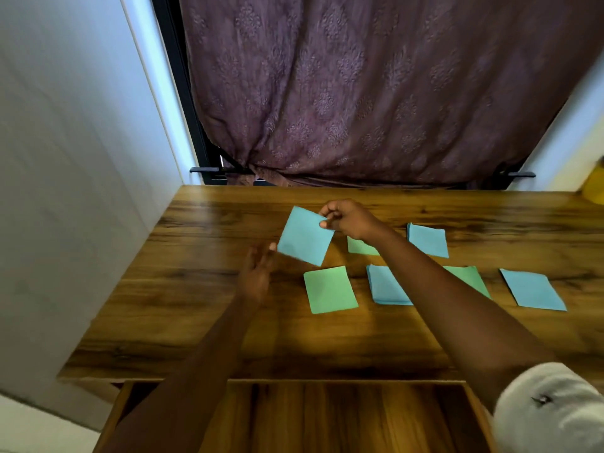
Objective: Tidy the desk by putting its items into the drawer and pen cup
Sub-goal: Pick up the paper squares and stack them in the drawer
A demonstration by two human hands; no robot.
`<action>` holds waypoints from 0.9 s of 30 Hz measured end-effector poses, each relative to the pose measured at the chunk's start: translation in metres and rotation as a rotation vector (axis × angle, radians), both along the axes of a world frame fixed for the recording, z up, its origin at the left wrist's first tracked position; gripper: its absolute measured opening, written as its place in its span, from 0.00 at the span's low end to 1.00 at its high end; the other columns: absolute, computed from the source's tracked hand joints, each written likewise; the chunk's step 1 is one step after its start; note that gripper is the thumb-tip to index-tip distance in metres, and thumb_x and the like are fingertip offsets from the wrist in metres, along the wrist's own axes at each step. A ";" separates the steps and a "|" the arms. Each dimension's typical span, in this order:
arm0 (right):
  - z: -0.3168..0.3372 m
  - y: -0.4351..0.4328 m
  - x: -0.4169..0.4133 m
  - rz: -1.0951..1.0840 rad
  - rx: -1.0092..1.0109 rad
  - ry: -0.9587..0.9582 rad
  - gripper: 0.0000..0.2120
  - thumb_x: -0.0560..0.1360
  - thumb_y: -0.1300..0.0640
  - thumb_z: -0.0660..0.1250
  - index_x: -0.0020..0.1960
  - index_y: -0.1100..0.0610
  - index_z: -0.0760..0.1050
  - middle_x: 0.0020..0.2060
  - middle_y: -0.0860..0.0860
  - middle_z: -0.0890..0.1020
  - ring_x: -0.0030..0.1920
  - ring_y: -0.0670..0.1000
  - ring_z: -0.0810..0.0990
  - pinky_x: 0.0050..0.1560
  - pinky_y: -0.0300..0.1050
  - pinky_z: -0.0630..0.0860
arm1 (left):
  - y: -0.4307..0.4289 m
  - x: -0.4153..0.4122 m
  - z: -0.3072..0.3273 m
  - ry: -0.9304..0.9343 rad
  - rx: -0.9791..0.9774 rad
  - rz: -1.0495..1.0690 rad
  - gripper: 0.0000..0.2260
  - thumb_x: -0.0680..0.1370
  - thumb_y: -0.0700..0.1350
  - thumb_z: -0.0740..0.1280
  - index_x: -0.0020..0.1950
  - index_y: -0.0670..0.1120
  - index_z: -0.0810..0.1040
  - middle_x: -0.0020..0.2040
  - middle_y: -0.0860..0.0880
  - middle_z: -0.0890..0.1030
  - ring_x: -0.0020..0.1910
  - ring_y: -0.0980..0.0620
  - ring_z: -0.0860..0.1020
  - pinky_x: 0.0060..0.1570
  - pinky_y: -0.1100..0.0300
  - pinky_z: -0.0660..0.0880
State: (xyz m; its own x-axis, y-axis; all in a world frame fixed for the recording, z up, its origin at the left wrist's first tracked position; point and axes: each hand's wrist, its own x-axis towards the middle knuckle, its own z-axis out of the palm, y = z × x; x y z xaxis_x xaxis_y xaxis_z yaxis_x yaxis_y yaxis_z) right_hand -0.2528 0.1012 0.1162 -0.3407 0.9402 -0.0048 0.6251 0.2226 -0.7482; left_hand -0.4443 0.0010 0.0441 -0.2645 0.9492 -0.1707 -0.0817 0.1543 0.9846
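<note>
My right hand (348, 219) pinches the top right corner of a blue paper square (304, 237) and holds it lifted above the wooden desk (202, 289). My left hand (256, 276) is blurred, fingers straight, with its fingertips at the square's lower left edge. Several more squares lie flat on the desk: a green one (330, 290) below the lifted square, a blue stack (387, 286), a blue one (428, 240), a blue one (533, 290) at the right, and two green ones (359, 247) (470, 277) partly hidden by my right arm. The drawer (343, 416) stands pulled out at the front edge.
A patterned purple curtain (359, 93) hangs behind the desk. A white wall (65, 158) runs along the left side. Something yellow (595, 188) shows at the far right edge. No pen cup is in view.
</note>
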 end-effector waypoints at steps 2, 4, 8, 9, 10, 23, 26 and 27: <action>0.019 -0.021 0.005 0.118 -0.040 -0.044 0.11 0.73 0.63 0.70 0.56 0.60 0.78 0.46 0.52 0.81 0.46 0.49 0.78 0.49 0.43 0.75 | 0.001 0.006 0.020 -0.136 0.034 -0.088 0.28 0.69 0.64 0.67 0.63 0.48 0.75 0.57 0.48 0.80 0.57 0.48 0.78 0.52 0.55 0.78; 0.028 -0.035 0.007 0.202 -0.056 -0.126 0.11 0.73 0.62 0.70 0.55 0.58 0.79 0.47 0.52 0.82 0.47 0.49 0.80 0.50 0.44 0.76 | 0.001 0.014 0.032 -0.206 -0.045 -0.249 0.36 0.63 0.68 0.71 0.62 0.45 0.77 0.57 0.43 0.81 0.56 0.41 0.79 0.54 0.43 0.77; 0.027 -0.044 0.018 0.213 -0.057 -0.154 0.10 0.72 0.62 0.71 0.54 0.58 0.80 0.46 0.51 0.82 0.47 0.49 0.80 0.52 0.47 0.77 | -0.003 0.037 0.030 -0.276 -0.120 -0.304 0.15 0.74 0.49 0.69 0.58 0.43 0.77 0.57 0.40 0.80 0.50 0.42 0.80 0.46 0.46 0.78; 0.024 -0.043 0.022 0.202 -0.073 -0.127 0.10 0.72 0.62 0.71 0.53 0.59 0.80 0.47 0.53 0.83 0.47 0.49 0.80 0.52 0.47 0.77 | -0.004 0.041 0.026 -0.313 -0.119 -0.296 0.12 0.76 0.45 0.67 0.58 0.43 0.77 0.56 0.41 0.80 0.49 0.43 0.80 0.43 0.49 0.80; 0.021 -0.040 0.027 0.192 -0.089 -0.101 0.10 0.72 0.62 0.72 0.53 0.60 0.79 0.47 0.54 0.83 0.47 0.49 0.80 0.53 0.46 0.76 | -0.006 0.047 0.024 -0.342 -0.116 -0.286 0.10 0.77 0.42 0.65 0.58 0.43 0.76 0.55 0.42 0.81 0.48 0.44 0.80 0.39 0.51 0.80; -0.062 0.074 0.104 0.023 -0.008 -0.724 0.37 0.70 0.49 0.74 0.73 0.56 0.62 0.71 0.57 0.67 0.70 0.58 0.66 0.68 0.51 0.65 | 0.031 0.065 -0.002 -0.405 -0.192 -0.013 0.07 0.77 0.40 0.66 0.54 0.40 0.75 0.50 0.40 0.79 0.45 0.42 0.78 0.40 0.49 0.76; -0.070 0.086 0.101 0.090 -0.066 -0.769 0.46 0.66 0.46 0.76 0.76 0.55 0.55 0.74 0.56 0.62 0.72 0.59 0.62 0.70 0.53 0.62 | 0.043 0.065 -0.006 -0.377 -0.203 0.008 0.10 0.77 0.41 0.66 0.57 0.40 0.74 0.52 0.39 0.79 0.46 0.41 0.78 0.40 0.50 0.76; -0.070 0.088 0.100 0.094 -0.078 -0.772 0.48 0.65 0.45 0.76 0.76 0.55 0.54 0.73 0.57 0.62 0.72 0.59 0.62 0.70 0.53 0.63 | 0.045 0.064 -0.007 -0.372 -0.207 0.011 0.10 0.77 0.42 0.66 0.56 0.40 0.74 0.52 0.39 0.79 0.46 0.41 0.78 0.41 0.49 0.76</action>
